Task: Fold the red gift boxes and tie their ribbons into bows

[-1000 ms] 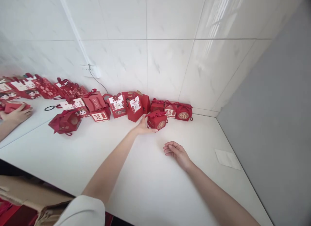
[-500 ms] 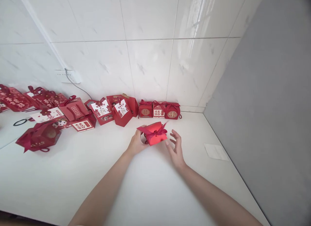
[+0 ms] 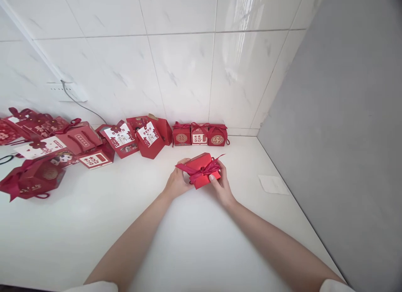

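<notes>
A bright red gift box (image 3: 201,162) with a dark red ribbon bow (image 3: 203,171) across its top is held between both hands over the white table (image 3: 188,233). My left hand (image 3: 178,181) grips its left side, with the fingers partly hidden behind the box. On the right side, my right hand (image 3: 222,185) holds it, thumb on the near face and fingers behind. Three small red boxes with ribbons, the middle one (image 3: 199,134) among them, stand in a row against the wall beyond it.
Several red boxes and bags, among them a bag with a white tag (image 3: 150,139) and a ribboned box (image 3: 34,179), line the table's left side. A pale flat piece (image 3: 273,184) lies at the right, near a grey panel (image 3: 339,137). A cable (image 3: 80,103) hangs from a wall socket (image 3: 67,92).
My right hand has moved in to the box and closed on its right side. My left hand still holds it. The view has shifted, so the background appears farther left and higher.
</notes>
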Motion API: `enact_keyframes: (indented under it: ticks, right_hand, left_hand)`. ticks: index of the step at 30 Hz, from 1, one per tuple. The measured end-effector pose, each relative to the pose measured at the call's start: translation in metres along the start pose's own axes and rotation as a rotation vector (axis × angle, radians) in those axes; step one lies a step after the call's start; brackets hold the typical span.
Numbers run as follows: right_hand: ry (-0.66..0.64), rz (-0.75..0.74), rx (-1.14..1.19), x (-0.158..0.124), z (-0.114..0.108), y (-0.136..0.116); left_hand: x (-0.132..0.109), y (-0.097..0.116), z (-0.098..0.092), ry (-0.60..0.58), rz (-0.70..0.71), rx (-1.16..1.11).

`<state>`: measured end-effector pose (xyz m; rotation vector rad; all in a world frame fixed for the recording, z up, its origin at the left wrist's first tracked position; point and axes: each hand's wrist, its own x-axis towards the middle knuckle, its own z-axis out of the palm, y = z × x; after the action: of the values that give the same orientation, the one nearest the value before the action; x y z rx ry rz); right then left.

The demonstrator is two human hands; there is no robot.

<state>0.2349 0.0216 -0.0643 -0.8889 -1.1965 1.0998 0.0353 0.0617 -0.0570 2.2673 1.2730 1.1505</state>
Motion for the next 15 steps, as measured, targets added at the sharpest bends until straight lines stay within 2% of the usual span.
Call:
enact_keyframes:
  ticks: [3,6,9,12,15]
  right_hand:
    - [0.005,-0.047,-0.008,-0.003,0.000,-0.001]
    - [0.082,-0.078,-0.023,-0.003,-0.003,0.003]
    - [0.166,0.010,-0.047,0.002,-0.007,0.009]
    - [0.243,0.075,-0.104,0.006,-0.009,0.013]
    - [0.326,-0.039,-0.154,0.003,-0.009,0.009]
  left_hand:
    - [0.001,0.003,-0.005,-0.017,-0.025,-0.100]
    - [0.002,0.000,-0.012,-0.149,0.025,-0.315]
    - [0.001,-0.011,-0.015,-0.277,-0.026,-0.491]
    - [0.002,-0.021,-0.012,-0.217,-0.131,-0.553]
    - [0.005,-0.024,-0.009,-0.071,-0.200,-0.536]
